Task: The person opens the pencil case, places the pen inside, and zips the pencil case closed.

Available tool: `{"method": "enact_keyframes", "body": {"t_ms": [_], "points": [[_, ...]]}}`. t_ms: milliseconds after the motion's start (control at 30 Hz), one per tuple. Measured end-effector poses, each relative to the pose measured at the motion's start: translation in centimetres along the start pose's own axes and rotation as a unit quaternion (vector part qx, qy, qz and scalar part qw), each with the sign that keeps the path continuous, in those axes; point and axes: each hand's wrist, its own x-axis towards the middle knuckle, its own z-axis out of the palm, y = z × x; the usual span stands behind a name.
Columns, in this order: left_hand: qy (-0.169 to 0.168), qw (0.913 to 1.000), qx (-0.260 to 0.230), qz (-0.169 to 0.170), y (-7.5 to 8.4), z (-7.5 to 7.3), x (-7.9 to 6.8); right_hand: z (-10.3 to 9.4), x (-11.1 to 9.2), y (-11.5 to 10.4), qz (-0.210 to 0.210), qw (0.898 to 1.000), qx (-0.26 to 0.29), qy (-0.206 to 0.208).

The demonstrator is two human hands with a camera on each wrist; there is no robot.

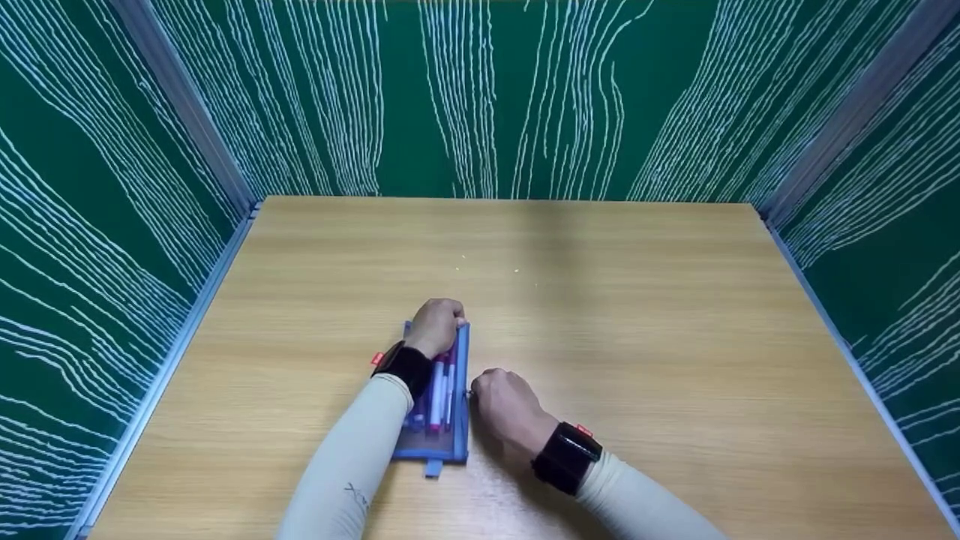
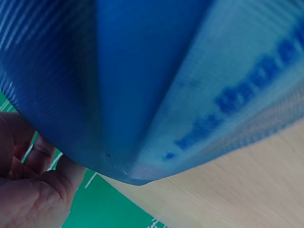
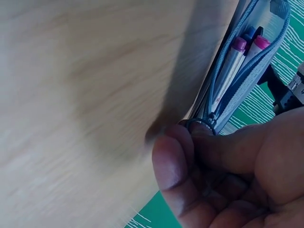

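A blue mesh zip pencil case (image 1: 462, 390) lies lengthwise on the table, left of centre. Several markers with coloured caps (image 1: 437, 397) show through its see-through face. At the far end, my left hand (image 1: 438, 324) grips the case; in the left wrist view the thumb and fingers hold its edge, and blue lettering runs along the pale side. My right hand (image 1: 508, 405) is at the case's right side. Up close, its thumb and forefinger pinch the ring-shaped zip pull (image 3: 202, 122). Beyond the pull the zip gapes, showing pink-capped markers (image 3: 239, 45) inside.
The wooden table (image 1: 660, 315) has a few tiny light specks (image 1: 516, 271) beyond the case. Green panels with white streaks (image 1: 510, 97) stand behind and on both sides. A short blue tab (image 1: 433, 469) sticks out from the case's near end.
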Motion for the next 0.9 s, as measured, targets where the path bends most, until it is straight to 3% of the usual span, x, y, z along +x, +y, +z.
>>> {"method": "enact_keyframes", "body": {"t_ms": [367, 900], "points": [[-0.008, 0.9999, -0.005, -0.01, -0.08, 0.12, 0.15, -0.44, -0.31, -0.26, 0.001, 1.0, 0.012, -0.027], [-0.017, 0.9996, 0.016, -0.015, 0.0, 0.03, 0.22, -0.58, -0.82, -0.34, -0.033, 0.999, 0.002, -0.002]]}}
